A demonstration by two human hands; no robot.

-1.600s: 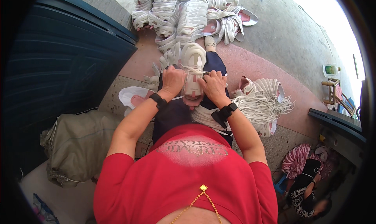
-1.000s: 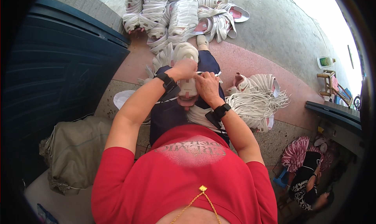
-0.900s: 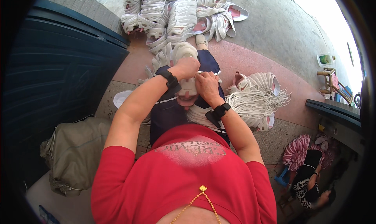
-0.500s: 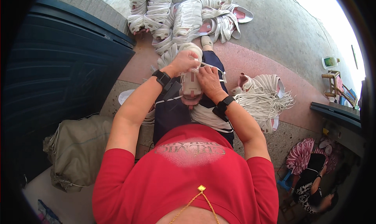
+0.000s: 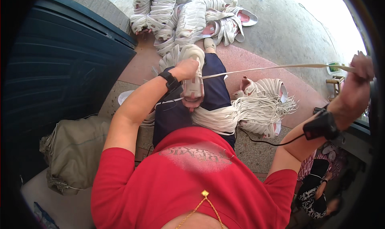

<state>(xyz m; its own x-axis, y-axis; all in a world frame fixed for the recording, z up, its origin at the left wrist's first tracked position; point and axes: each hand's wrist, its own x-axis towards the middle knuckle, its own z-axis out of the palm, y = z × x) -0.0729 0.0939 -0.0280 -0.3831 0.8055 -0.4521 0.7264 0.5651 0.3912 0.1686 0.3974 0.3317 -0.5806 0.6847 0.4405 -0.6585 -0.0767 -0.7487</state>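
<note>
Lying along my legs is a white and pink shoe upper (image 5: 193, 86), its toe pointing away from me. My left hand (image 5: 187, 68) is closed on its upper part, at the lace holes. From there a white shoelace (image 5: 260, 69) runs taut far out to the right. My right hand (image 5: 361, 68), raised near the right rim, grips the other end of that lace. A loose lace end trails left from the upper. Across my lap lies a thick bundle of white laces (image 5: 216, 119).
Stacked white uppers (image 5: 192, 18) lie on the floor ahead. More uppers (image 5: 264, 88) are at right, beside the laces. A dark blue door (image 5: 60, 64) and a cloth-covered bundle (image 5: 80, 153) flank my left. Another person (image 5: 317, 189) sits at lower right, near a bamboo stool (image 5: 336, 84).
My right hand has swung from the upper far out to the right, drawing the lace out straight. My left hand has stayed at the upper and closed on it.
</note>
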